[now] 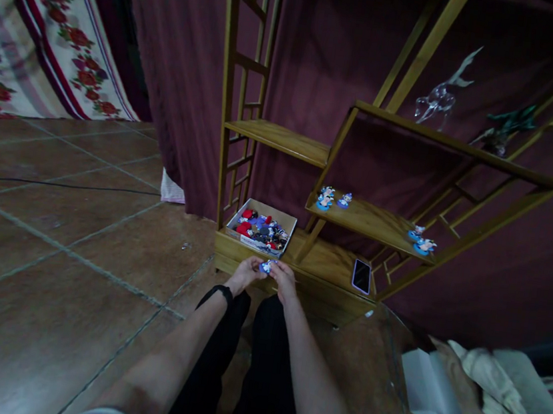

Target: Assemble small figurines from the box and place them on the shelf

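A small white-and-purple figurine [267, 267] is held between my two hands, in front of the low base of the wooden shelf. My left hand [247, 272], with a black band on the wrist, pinches its left side. From the right, my right hand [284, 279] grips it with the fingertips. Just beyond sits an open box [288, 222] full of small red, purple and dark figures. More figurines [325, 198] on blue and purple bases stand at the left of the middle shelf, and another group [423, 244] is at its right end.
The wooden shelf unit [277, 140] rises ahead, against a dark red curtain. A phone [361, 276] lies on its lower board. Higher up are a clear glass deer [436, 102] and a dark green ornament [508, 125]. White boxes [435, 391] and cloth lie on the right.
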Demonstrator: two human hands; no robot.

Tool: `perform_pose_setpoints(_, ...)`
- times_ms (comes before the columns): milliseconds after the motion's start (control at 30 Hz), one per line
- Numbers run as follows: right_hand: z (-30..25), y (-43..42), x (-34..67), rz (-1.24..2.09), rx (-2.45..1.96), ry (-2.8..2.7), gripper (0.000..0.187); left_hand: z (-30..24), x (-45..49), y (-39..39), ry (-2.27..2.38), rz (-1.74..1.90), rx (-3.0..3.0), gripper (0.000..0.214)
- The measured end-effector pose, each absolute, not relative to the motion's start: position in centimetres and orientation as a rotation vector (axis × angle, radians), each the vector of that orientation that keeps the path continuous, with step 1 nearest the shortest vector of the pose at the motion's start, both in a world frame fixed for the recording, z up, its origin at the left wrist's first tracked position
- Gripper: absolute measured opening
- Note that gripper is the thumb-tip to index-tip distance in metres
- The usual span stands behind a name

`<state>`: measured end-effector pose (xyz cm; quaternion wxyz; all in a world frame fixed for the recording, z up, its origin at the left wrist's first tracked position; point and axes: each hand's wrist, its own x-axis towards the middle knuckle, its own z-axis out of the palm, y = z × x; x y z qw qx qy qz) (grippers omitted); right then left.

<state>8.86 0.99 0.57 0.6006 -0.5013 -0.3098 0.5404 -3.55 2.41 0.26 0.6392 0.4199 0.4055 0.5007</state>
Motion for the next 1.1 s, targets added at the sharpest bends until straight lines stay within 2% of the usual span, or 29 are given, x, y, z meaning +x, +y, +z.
perform_pose_setpoints(333, 0.4, 1.0, 8.6, 1.238, -1.160, -0.717, 0.035, 0.5, -3.1, 2.3, 0.983, 1.187, 0.966, 0.038)
perform_pose_setpoints(733, 0.3, 1.1, 8.7, 1.187, -1.145, -0.760, 0.034, 1.1, -3.3, 2.1, 0.908, 1.099, 0.918, 0.041)
perform_pose_setpoints(1100, -0.1, 1.4, 8.8, 1.231, -1.077, -0.848, 0.036, 1.3, -3.5, 2.2, 0.963, 1.022, 0.758, 0.014)
